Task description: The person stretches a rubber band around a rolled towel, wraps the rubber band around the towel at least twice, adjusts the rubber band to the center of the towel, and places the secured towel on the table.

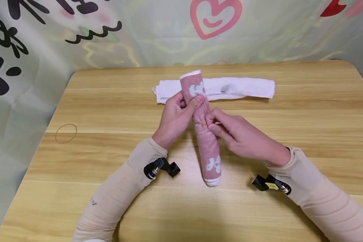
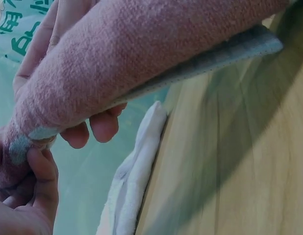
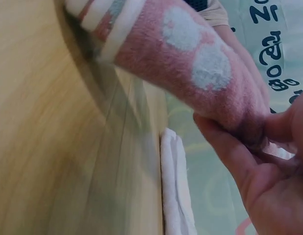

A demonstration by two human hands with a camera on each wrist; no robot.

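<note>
A pink towel with pale blue shapes and white striped ends is rolled into a long cylinder (image 1: 210,148), tilted above the table in the head view. Around its middle sits a thin tan rubber band (image 1: 201,123), where the roll is squeezed narrower. My left hand (image 1: 176,116) grips the upper half, its thumb lying across the front. At the band, my right hand (image 1: 242,136) pinches with thumb and forefinger from the right side. The right wrist view shows the roll (image 3: 161,58) bending in toward those fingers, which hide part of the band.
Behind the roll lies a folded white towel (image 1: 248,88) with a grey mark. A loose rubber band (image 1: 66,124) rests at the table's left. The wooden table (image 1: 109,107) meets a printed cloth backdrop (image 1: 157,43) at its far edge.
</note>
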